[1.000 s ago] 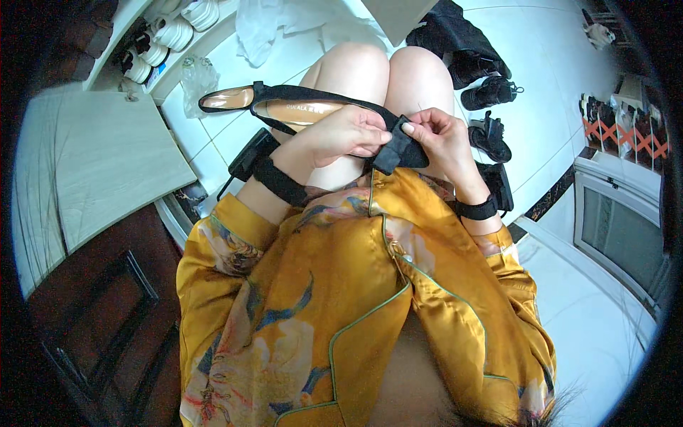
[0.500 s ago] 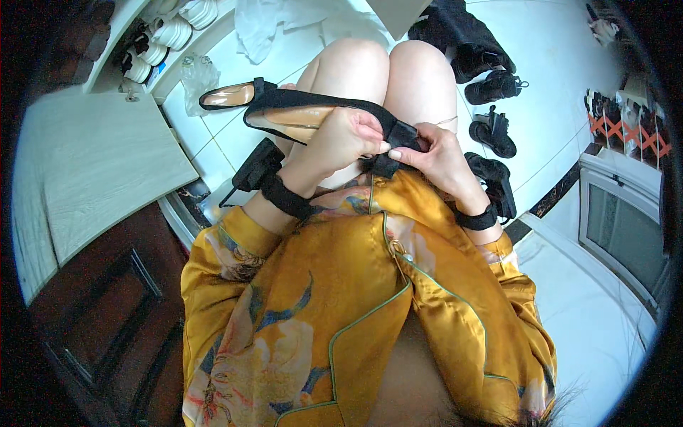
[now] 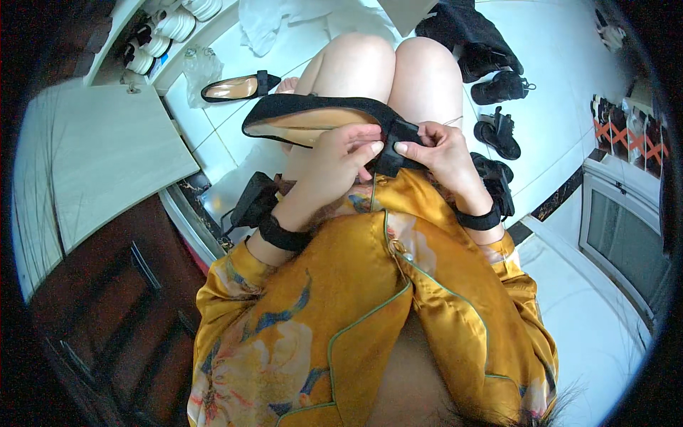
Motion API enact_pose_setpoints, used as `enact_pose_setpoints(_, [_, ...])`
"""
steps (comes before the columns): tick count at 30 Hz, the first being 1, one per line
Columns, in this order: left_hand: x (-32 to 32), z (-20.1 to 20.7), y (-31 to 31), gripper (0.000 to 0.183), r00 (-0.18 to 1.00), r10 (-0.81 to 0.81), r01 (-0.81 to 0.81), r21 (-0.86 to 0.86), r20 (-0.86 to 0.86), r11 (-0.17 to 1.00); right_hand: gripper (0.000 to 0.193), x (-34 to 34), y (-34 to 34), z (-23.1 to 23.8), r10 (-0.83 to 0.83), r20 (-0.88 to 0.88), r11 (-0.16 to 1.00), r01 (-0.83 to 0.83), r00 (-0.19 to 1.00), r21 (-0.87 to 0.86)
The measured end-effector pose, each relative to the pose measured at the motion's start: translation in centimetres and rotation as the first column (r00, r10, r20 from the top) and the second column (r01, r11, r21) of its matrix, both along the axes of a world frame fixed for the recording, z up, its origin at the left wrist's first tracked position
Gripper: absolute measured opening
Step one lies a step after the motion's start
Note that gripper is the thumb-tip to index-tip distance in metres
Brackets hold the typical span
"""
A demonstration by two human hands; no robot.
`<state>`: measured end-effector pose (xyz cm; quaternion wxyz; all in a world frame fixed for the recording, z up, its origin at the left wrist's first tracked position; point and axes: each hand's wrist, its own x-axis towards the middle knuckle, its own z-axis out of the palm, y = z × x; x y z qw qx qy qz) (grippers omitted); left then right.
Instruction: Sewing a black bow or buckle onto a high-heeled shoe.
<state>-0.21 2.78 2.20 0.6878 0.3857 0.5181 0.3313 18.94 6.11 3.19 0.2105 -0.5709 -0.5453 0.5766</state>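
A black flat shoe point(image 3: 284, 114) with a tan insole lies across my lap, its toe with a wide black bow point(image 3: 403, 142) turned toward my right. My right hand point(image 3: 449, 158) grips the toe end, thumb pressed on the bow and fingers curled behind it. Beside the bow's left edge, my left hand point(image 3: 340, 155) closes round the shoe's side, with its thumb and fingers near the opening; part of its grip is hidden. The matching flat shoe point(image 3: 235, 87) rests on the floor, beyond my knees to the left.
Several black shoes point(image 3: 500, 133) line the tiled floor on the right. Shelves with white-soled shoes point(image 3: 173, 27) stand at far left behind an open cabinet door point(image 3: 107, 160). A clear plastic bag point(image 3: 204, 75) lies by them. A dark drawer unit point(image 3: 121, 313) is at near left.
My left hand has loosened its pinch at the bow, and its thumb and fingers have come apart slightly. The right hand stays on the bow. The shoe's heel end has tilted a little.
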Motion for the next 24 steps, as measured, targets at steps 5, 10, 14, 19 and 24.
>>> enact_pose_setpoints(5, [0.4, -0.1, 0.1, 0.021, 0.985, 0.014, 0.020, -0.200, 0.170, 0.980, 0.024, -0.9, -0.7, -0.1, 0.002, 0.046, 1.000, -0.003, 0.999, 0.021])
enact_pose_setpoints(10, [1.4, -0.7, -0.5, 0.011, 0.973, 0.054, -0.023, -0.137, 0.224, 0.990, 0.020, -1.1, -2.4, -1.1, -0.221, -0.302, 0.966, 0.165, 0.927, -0.198])
enact_pose_setpoints(14, [0.5, 0.9, 0.7, 0.012, 0.998, -0.029, 0.032, -0.049, 0.058, 0.998, 0.020, -1.2, -3.4, -1.4, -0.326, -0.385, 0.913, 0.181, 0.864, -0.366])
enact_pose_setpoints(19, [0.3, 0.4, 1.5, 0.015, 0.997, -0.053, 0.057, 0.061, -0.063, 0.997, 0.021, -2.1, -2.7, -1.8, -0.366, -0.386, 0.914, 0.249, 0.847, -0.321])
enact_pose_setpoints(24, [1.1, 0.5, 1.3, 0.026, 0.987, 0.094, -0.087, 0.057, -0.132, 0.995, 0.024, -0.8, -1.8, -0.2, -0.264, -0.248, 0.961, 0.233, 0.932, -0.147])
